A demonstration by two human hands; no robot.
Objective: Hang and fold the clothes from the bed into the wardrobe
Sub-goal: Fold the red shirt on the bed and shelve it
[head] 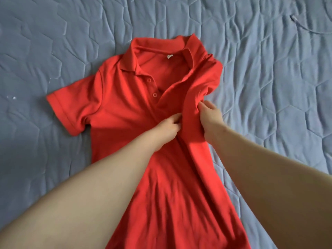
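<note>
Presently, count: one red polo shirt point(136, 112), two bare hands, one blue quilted bed cover point(269, 78), and one thin cord point(298, 24) near the cover's far right corner are seen.
Left hand point(168, 125): it is laid on the shirt's chest below the placket, fingers curled and pinched onto a ridge of the red cloth.
Right hand point(210, 114): it is closed on the same raised fold from the other side, the thumb pressed on top; the right sleeve and shoulder are bunched above it.
Shirt, position: it is spread front-up on the middle of the bed cover, collar toward the far edge, hem toward the near edge.
Shirt, look: the collar is open, two red buttons point(151, 88) are shown on the placket, and a small white label is seen inside the neck. The left short sleeve is laid flat; the right side is gathered inward into a long crease.
</note>
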